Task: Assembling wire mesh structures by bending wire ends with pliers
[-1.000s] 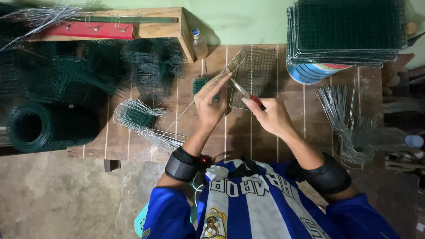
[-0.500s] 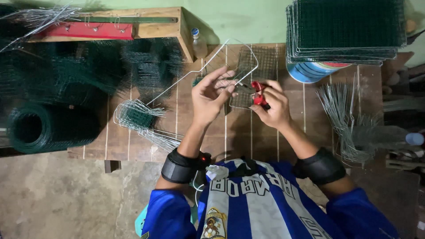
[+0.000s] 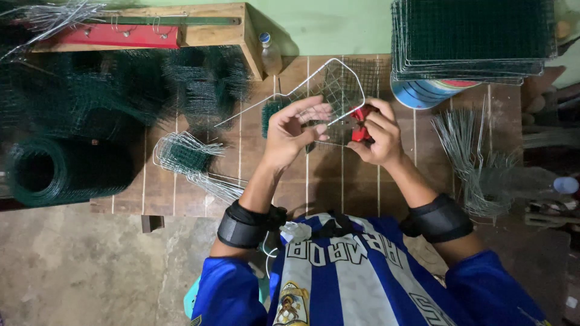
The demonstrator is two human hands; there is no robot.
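Note:
Above the wooden table (image 3: 199, 196), my left hand (image 3: 293, 130) holds a small panel of silver wire mesh (image 3: 338, 87) with a bent wire frame around it. One long end of the wire (image 3: 254, 108) sticks out to the left. My right hand (image 3: 374, 133) grips red-handled pliers (image 3: 361, 124) against the panel's lower right edge. The pliers' jaws are hidden behind my fingers.
A green mesh roll (image 3: 54, 172) and loose green mesh (image 3: 121, 90) lie left. A small wire bundle (image 3: 184, 154) rests near my left arm. Stacked green mesh panels (image 3: 471, 36) sit on a blue bucket (image 3: 423, 90) back right. Cut wires (image 3: 477, 157) lie right. A plastic bottle (image 3: 269, 54) stands by a wooden box (image 3: 199, 27).
Both hands lifted the wire and mesh panel off the table. My right hand moved up with the red pliers to the panel's edge.

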